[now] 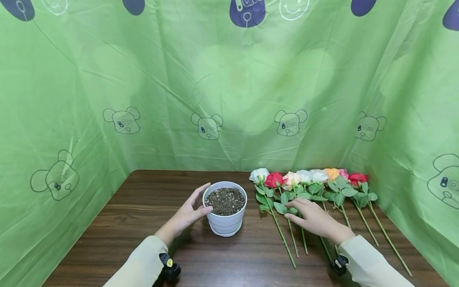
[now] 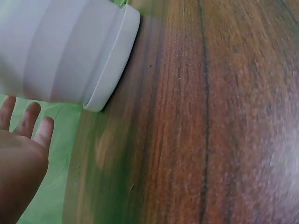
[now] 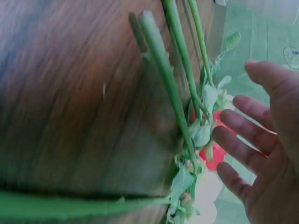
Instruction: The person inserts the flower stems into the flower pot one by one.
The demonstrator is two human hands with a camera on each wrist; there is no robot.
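Observation:
A white ribbed flowerpot (image 1: 225,224) filled with dark soil (image 1: 226,201) stands upright on the table. My left hand (image 1: 187,213) is at its left side, thumb by the front of the rim and fingers spread toward the back. In the left wrist view, the fingertips (image 2: 44,130) lie close to the pot wall; whether they press on it I cannot tell. Over the leaves of the artificial roses hovers my right hand (image 1: 315,218), fingers loosely extended and holding nothing. Among the roses are a white one (image 1: 259,175) at the left end and a red one (image 1: 274,179) beside it.
Several roses lie in a row on the brown wooden table (image 1: 143,207), blooms at the back and green stems (image 1: 389,239) toward the front. A green patterned cloth (image 1: 229,79) hangs behind and along both sides. A black wrist camera (image 1: 170,268) sits at the left cuff.

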